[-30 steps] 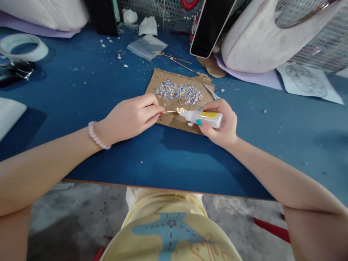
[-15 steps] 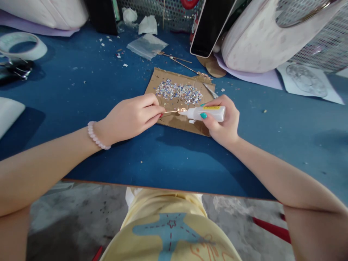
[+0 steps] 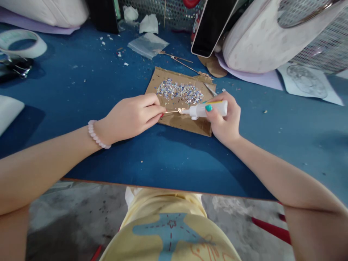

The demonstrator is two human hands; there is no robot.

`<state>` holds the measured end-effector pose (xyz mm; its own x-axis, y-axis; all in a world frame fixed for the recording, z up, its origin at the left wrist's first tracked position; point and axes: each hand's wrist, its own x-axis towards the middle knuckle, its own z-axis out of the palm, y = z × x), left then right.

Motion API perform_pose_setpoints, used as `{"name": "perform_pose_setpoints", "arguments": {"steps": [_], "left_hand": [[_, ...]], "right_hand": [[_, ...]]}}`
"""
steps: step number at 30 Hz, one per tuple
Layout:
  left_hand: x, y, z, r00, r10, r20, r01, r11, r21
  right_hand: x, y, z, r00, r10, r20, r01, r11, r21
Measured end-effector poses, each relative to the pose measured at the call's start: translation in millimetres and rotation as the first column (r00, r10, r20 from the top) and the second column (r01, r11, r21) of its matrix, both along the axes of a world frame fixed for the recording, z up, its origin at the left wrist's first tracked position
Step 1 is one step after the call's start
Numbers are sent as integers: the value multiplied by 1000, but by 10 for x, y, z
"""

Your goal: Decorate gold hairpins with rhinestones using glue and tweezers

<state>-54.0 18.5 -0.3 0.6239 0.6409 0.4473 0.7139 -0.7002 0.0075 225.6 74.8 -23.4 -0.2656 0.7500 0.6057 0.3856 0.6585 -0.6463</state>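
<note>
the left hand (image 3: 138,115) is closed in a pinch, thumb and fingertips together on a thin gold-coloured metal pin (image 3: 172,112). the right hand (image 3: 225,121) is curled around a white plastic squeeze bottle with a narrow nozzle (image 3: 199,111), the thumb with its teal nail lying along the near side.

the pin's long axis runs left to right, almost parallel to the near table edge, with its openwork gold-coloured head (image 3: 180,110) at the right end, between the two hands. the bottle lies nearly in line with it, nozzle aimed left at that head; whether the tip touches cannot be told. of the two hands, the left has its fingertips nearer to the head.

below both is a flat piece of brown cardboard (image 3: 187,125); whether the pin rests on it or is held above it is unclear. on its far half lies a patch of small blue, white and tan chips (image 3: 179,91), and at its far right a pointed silver-coloured metal tool (image 3: 210,89), partly hidden by the right hand.

beyond the cardboard on the blue tabletop (image 3: 130,163) are two more gold-coloured pins (image 3: 185,65) and a clear plastic bag (image 3: 148,45). farther right stand a black-screened phone (image 3: 213,29) and a pale handbag (image 3: 250,43); at far left sits a pale roll of tape (image 3: 27,52).
</note>
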Motion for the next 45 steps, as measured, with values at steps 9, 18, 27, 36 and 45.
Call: {"name": "perform_pose_setpoints", "arguments": {"steps": [9,18,27,36,45], "left_hand": [[3,-3,-4,1000,-2,-9,2,1000,27],[8,-5,-5,1000,-10,-5,10,1000,23],[4,-2,-2,1000,0,-11,0,1000,13],[0,-4,-1,999,4,-33,-4,1000,1],[-2,-1,-23,1000,4,7,-4,999,-42]], "right_hand": [[-17,12,8,999,19,-47,-20,999,-25],[-13,23,-14,995,44,-86,-50,997,-62],[-29,16,9,997,28,-79,-29,999,-13],[-23,12,6,1000,-11,-5,11,1000,28],[-21,-1,11,999,24,-23,-23,999,24]]}}
